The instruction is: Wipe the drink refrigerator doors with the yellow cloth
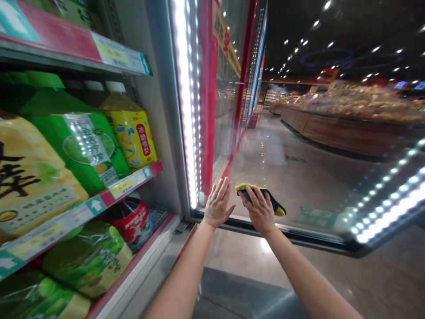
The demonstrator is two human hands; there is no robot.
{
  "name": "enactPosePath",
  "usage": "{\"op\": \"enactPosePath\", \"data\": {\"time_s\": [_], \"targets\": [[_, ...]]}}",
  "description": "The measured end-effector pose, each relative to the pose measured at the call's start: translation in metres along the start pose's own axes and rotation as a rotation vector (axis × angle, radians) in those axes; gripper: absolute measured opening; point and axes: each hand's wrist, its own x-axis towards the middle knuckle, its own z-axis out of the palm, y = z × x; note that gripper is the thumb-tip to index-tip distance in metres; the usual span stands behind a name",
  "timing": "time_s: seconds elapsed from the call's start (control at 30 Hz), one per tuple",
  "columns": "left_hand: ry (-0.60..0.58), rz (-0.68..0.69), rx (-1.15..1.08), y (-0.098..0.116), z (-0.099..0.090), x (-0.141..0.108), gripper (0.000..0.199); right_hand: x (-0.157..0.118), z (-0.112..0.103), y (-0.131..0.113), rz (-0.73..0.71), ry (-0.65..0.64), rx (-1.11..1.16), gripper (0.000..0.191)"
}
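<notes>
A glass door (pixel 282 177) with lit strips along its sides stands swung out in front of me. My left hand (pixel 217 206) is by the lower part of the glass near its left edge, fingers stretched out, holding nothing. Just to its right, my right hand (pixel 260 210) holds a yellow and black cloth (pixel 279 208) flat against the glass, a little above the dark bottom frame (pixel 299 237). The cloth is folded or bunched, and my fingers and palm cover much of it.
On the left, cooler shelves (pixel 71 226) hold several large drink bottles, among them a green bottle (pixel 86 146) and a yellow-labelled bottle (pixel 133 137). Beyond the glass are a shiny floor and a wooden display stand (pixel 332 130) heaped with goods. A light strip (pixel 392 199) edges the door's right side.
</notes>
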Motion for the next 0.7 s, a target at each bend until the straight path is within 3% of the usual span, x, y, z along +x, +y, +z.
{"op": "enactPosePath", "data": {"time_s": [0.1,0.23,0.3,0.4,0.5,0.6,0.7], "targets": [[0.003,-0.004,0.007,0.008,0.008,0.004,0.094,0.016,-0.011,0.011,0.023,-0.056,0.022,0.066],[0.024,-0.03,0.005,0.011,0.016,0.007,0.098,0.024,-0.017,0.025,0.226,0.033,0.012,0.071],[0.029,-0.038,-0.011,0.011,0.018,0.007,0.102,0.009,-0.009,0.019,0.296,0.091,-0.011,0.072],[0.041,-0.033,-0.041,0.012,0.016,0.008,0.103,-0.013,0.009,-0.002,0.29,0.118,-0.055,0.069],[0.068,-0.031,-0.05,0.015,0.013,0.011,0.095,-0.001,0.01,-0.013,0.233,0.04,-0.016,0.064],[0.099,-0.017,-0.023,0.021,0.015,0.017,0.089,0.026,-0.005,0.008,0.262,-0.041,0.056,0.068],[0.083,0.005,-0.009,0.03,0.021,0.024,0.09,0.018,-0.018,0.043,0.384,0.013,0.048,0.073]]}}
